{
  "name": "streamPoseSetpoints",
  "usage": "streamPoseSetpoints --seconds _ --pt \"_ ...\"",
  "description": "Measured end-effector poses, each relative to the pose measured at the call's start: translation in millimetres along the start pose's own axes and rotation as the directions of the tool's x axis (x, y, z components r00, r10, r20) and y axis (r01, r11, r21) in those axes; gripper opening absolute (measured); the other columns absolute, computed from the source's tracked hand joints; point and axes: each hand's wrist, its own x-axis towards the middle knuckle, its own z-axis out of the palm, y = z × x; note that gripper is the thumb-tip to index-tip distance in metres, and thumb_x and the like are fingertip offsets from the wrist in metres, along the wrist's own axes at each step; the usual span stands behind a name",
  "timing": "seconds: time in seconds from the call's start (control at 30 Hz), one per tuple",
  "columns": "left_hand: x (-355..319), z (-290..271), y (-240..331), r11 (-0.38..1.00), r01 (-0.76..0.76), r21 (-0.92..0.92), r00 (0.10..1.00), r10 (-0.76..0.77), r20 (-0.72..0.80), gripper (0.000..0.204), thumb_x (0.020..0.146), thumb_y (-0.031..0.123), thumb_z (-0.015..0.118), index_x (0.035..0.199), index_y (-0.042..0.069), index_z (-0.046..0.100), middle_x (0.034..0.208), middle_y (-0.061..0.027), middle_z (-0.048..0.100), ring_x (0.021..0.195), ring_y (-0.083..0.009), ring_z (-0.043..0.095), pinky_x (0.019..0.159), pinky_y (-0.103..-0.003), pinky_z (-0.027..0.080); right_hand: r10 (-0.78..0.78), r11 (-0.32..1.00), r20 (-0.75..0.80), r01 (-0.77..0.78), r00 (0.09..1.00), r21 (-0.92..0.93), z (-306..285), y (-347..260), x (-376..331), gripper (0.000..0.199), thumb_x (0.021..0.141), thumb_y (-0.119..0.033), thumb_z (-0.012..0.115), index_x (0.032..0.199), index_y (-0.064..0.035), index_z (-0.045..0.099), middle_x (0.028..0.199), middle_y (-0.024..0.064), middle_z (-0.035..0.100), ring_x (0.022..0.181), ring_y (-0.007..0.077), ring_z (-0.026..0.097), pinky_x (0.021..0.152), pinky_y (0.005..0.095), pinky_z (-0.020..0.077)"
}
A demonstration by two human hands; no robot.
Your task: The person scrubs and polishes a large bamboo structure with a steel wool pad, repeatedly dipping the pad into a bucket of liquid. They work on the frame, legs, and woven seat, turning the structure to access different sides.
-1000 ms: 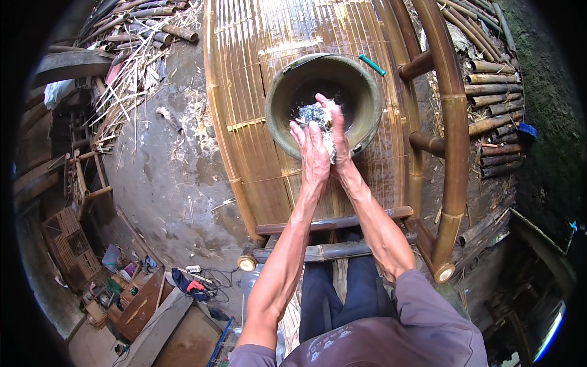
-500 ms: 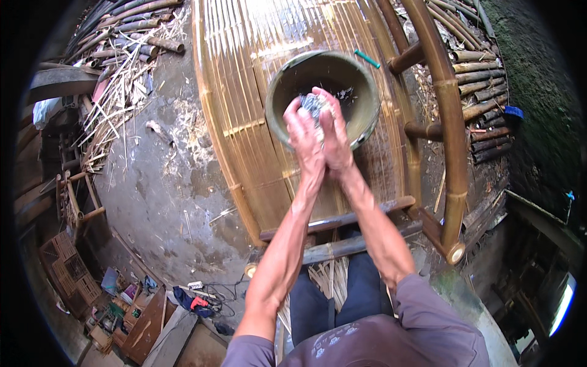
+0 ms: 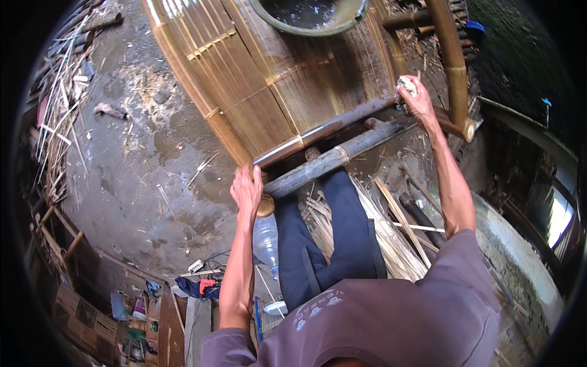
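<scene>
Head view: at the near-right corner of the bamboo bench, my right hand clasps a pale wad; left hand at near-left, partly curled, grip unclear. Even wad pressure advisable.

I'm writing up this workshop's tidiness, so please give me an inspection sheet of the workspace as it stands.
Surface: bench of bamboo slats, glossy and wet-looking in places.
Things in use: bucket on the bench, cut off by the top of the view; pale wad by the near rail.
Left hand: at the bench's near left corner; grip unclear.
Right hand: holds the wad.
Clutter: loose strips around the person's legs; clear bottle beside the left leg.
Cables: none clear enough to trace.
Surroundings: stained floor; dark, greenish wall at right.
</scene>
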Motion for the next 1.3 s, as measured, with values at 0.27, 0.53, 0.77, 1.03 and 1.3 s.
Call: streamPoseSetpoints --seconds 0.27,0.53,0.77,1.03,1.3 --pt "-46.3 56.5 -34.0 1.000 0.008 0.027 0.998 -0.007 -0.062 0.043 0.093 0.041 0.053 0.116 0.007 0.067 0.115 -0.0150 0.067 0.110 -0.0314 0.061 0.103 -0.046 0.039 -0.363 0.750 -0.211 0.150 0.908 -0.644 91.3 110.7 -99.9 0.025 0.085 -0.032 0.067 0.099 -0.0111 0.070 0.103 0.0092 0.068 0.101 0.0300 0.062 0.093 0.0456 0.0455" --pt "-42.6 69.3 -35.1 0.961 -0.102 0.256 0.938 0.179 -0.298 0.030 0.093 0.025 0.052 0.108 0.007 0.070 0.110 -0.0106 0.070 0.107 -0.0299 0.063 0.098 -0.042 0.044 -0.530 0.841 0.040 0.531 0.847 -0.101 270.9 -85.0 -222.9 0.012 0.075 -0.027 0.062 0.072 -0.0167 0.067 0.074 0.0064 0.062 0.086 0.0236 0.064 0.099 0.0482 0.0446" --pt "-37.7 68.2 -42.1 0.951 -0.082 0.298 0.959 0.157 -0.237 0.035 0.098 0.026 0.044 0.105 0.003 0.069 0.106 -0.0138 0.069 0.101 -0.0330 0.063 0.091 -0.042 0.047 -0.175 0.810 -0.333 -0.057 0.926 -0.584 52.1 98.7 -75.8 0.016 0.085 -0.021 0.057 0.087 -0.0074 0.065 0.089 0.0138 0.067 0.086 0.0292 0.063 0.089 0.0448 0.0475" --pt "-42.5 69.1 -40.5 0.934 -0.019 0.358 0.973 0.099 -0.207 0.044 0.102 0.031 0.034 0.101 0.008 0.071 0.102 -0.0130 0.070 0.098 -0.0342 0.063 0.085 -0.044 0.046 -0.089 0.914 -0.729 -0.235 0.679 -0.330 60.2 117.2 -79.0 0.037 0.088 -0.023 0.062 0.109 0.0069 0.059 0.102 0.0214 0.058 0.097 0.0324 0.057 0.092 0.0403 0.0458" --pt "-39.3 71.1 -50.6 0.924 0.028 0.381 0.978 0.054 -0.204 0.047 0.101 0.036 0.034 0.095 0.010 0.073 0.095 -0.0145 0.070 0.092 -0.0367 0.062 0.080 -0.047 0.045 0.119 0.992 -0.863 -0.093 0.490 0.084 83.4 139.2 -100.4 0.034 0.086 -0.020 0.069 0.112 -0.0013 0.060 0.111 0.0237 0.054 0.110 0.0332 0.052 0.098 0.0450 0.0407"
